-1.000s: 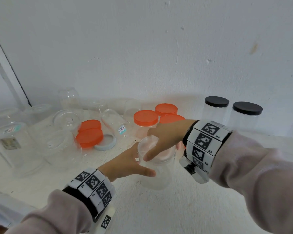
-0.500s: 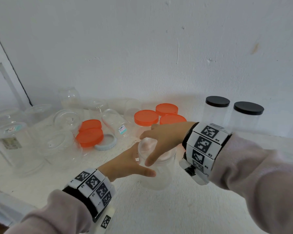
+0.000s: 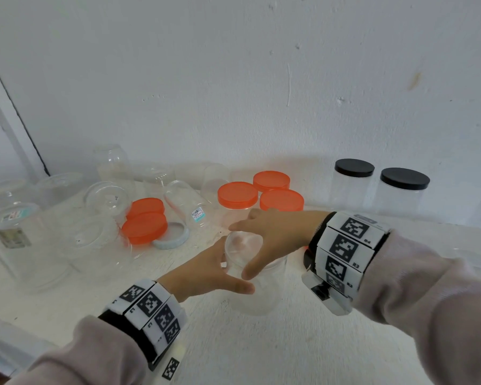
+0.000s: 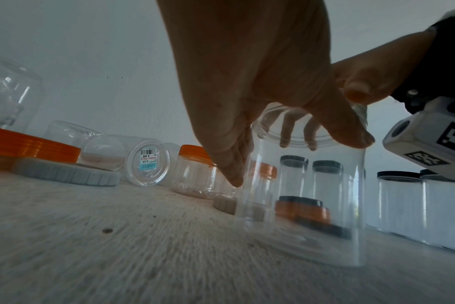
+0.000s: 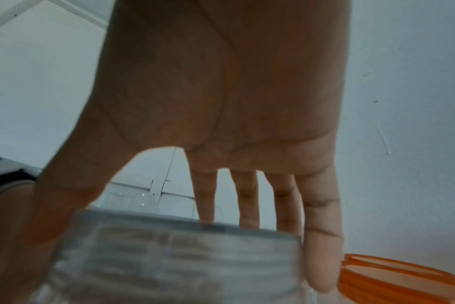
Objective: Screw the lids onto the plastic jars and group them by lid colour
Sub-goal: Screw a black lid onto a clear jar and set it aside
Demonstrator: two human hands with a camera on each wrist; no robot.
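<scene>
A clear plastic jar (image 3: 258,295) stands upright at the table's centre. My left hand (image 3: 231,276) grips its side, thumb at the front and fingers round the far side. From above, my right hand (image 3: 261,245) grips a clear lid (image 3: 242,250) on the jar's mouth, thumb near me and fingers spread over the far rim. In the left wrist view the jar (image 4: 307,195) shows my right fingers through its threaded top. The right wrist view has the lid (image 5: 169,261) blurred between thumb and fingers.
Three orange-lidded jars (image 3: 238,194) stand just behind my hands. Black-lidded jars (image 3: 404,179) line the wall at right. Two loose orange lids (image 3: 145,227) and a pale grey lid (image 3: 171,238) lie left of centre among several clear open jars (image 3: 106,198).
My right hand has twisted a little on the lid, its thumb sliding towards me and down the rim. The left hand and jar have stayed in place.
</scene>
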